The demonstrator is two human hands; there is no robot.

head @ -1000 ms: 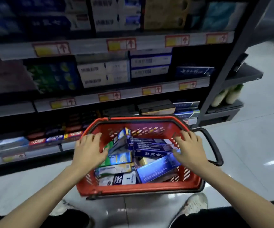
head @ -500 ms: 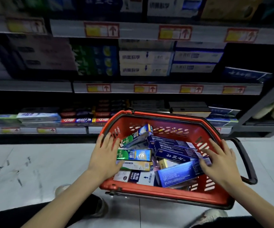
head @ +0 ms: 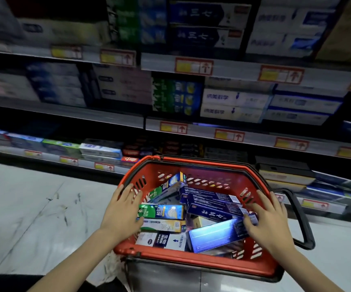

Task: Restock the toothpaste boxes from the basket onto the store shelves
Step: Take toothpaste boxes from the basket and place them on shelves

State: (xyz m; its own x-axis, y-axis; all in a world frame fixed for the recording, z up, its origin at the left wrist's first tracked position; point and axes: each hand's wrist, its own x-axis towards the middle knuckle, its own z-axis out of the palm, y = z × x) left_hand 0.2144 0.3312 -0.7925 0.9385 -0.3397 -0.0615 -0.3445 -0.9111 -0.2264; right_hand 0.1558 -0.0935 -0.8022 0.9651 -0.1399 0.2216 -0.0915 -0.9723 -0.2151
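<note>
Laying the left hand [head: 121, 209] flat on the red basket [head: 191, 259], fingers straight, and touching a blue box [head: 216, 233] (its end, maybe) with the right hand [head: 267, 220], fingers spread.

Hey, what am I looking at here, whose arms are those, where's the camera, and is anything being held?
No machine here: a person wears one wide-angle camera on the head, looking forward and down, so both arms reaching in from below are their own. They face store shelves stocked with boxes. Before them is a red basket full of toothpaste boxes, among them a green box and a shiny blue box. The left hand lies flat on the basket's left side; the right hand spreads its fingers over the blue box's end. Neither hand grips anything.
</note>
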